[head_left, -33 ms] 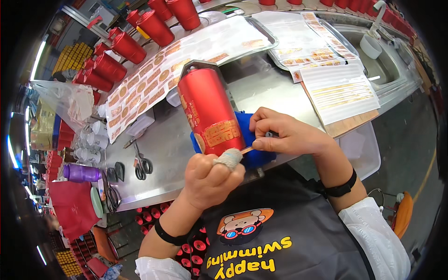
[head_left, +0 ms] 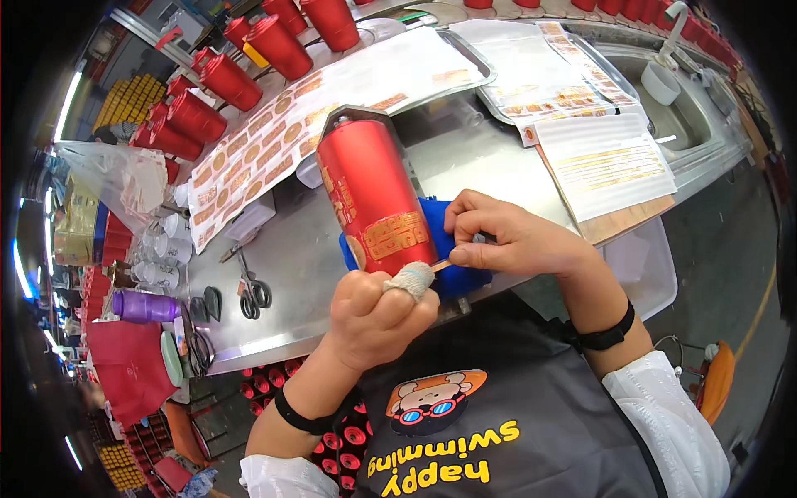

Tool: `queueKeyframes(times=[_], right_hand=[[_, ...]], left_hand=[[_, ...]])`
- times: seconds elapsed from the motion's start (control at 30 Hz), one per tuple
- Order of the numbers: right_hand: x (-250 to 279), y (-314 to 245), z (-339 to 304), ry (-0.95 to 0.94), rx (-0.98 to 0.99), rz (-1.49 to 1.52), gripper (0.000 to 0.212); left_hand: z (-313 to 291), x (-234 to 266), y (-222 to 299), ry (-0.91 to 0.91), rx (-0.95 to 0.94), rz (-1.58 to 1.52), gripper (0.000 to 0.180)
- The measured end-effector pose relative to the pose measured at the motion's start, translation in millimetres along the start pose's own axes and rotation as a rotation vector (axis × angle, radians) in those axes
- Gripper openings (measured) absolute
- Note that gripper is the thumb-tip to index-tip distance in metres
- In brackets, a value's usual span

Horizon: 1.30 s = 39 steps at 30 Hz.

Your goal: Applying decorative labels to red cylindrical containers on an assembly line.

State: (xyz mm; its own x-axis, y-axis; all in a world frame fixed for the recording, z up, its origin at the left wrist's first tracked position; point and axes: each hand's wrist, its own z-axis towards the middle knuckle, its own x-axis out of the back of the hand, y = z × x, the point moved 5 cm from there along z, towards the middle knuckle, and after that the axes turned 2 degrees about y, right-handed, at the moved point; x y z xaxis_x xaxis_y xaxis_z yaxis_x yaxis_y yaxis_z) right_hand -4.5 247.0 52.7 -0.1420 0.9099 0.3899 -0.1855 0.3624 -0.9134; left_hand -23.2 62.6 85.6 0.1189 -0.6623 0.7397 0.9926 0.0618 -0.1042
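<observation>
A red metallic bottle point(head_left: 371, 178) with gold ornamental decals lies on a blue cloth point(head_left: 453, 280), its near end toward me. My left hand point(head_left: 378, 319) is curled against that near end. A pale wrapping point(head_left: 410, 280) covers one of its digits, which presses at the bottle's rim. Between this wrapped digit and my right hand point(head_left: 506, 236) runs a short, thin gold strip point(head_left: 441, 266). Thumb and index finger of the right hand pinch the strip's free end. The bottle's rim under my left hand is hidden.
Sheets of gold decals point(head_left: 266, 145) spread across the steel table point(head_left: 290, 328). A sheet with gold strips point(head_left: 610, 170) lies on a board at right, near a sink point(head_left: 693, 124). Scissors point(head_left: 251, 290) and a purple container point(head_left: 145, 307) are at left; red bottles point(head_left: 278, 46) stand behind.
The left hand has shifted very slightly to the right along the bottle's near rim, and the bottle has turned a little. The right hand keeps its pinch.
</observation>
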Motion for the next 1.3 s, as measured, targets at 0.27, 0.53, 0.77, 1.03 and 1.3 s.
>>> queueKeyframes(times=[0.27, 0.53, 0.77, 1.03, 1.3], right_hand=[[-2, -2, 2, -0.005, 0.015, 0.008, 0.025], [1, -1, 1, 0.006, 0.004, 0.005, 0.025], [-2, -4, 3, -0.002, -0.002, -0.026, 0.026], [-3, -3, 1, 0.025, 0.022, -0.03, 0.025], [-5, -5, 3, 0.008, 0.005, -0.057, 0.025]], left_hand=[[-23, 1, -4, 0.159, 0.099, -0.008, 0.02], [-3, -2, 1, 0.041, -0.045, 0.032, 0.024], [-14, 2, -2, 0.115, 0.08, 0.01, 0.021], [-13, 0, -3, 0.074, 0.012, 0.004, 0.02], [-1, 1, -1, 0.062, 0.014, 0.04, 0.021]])
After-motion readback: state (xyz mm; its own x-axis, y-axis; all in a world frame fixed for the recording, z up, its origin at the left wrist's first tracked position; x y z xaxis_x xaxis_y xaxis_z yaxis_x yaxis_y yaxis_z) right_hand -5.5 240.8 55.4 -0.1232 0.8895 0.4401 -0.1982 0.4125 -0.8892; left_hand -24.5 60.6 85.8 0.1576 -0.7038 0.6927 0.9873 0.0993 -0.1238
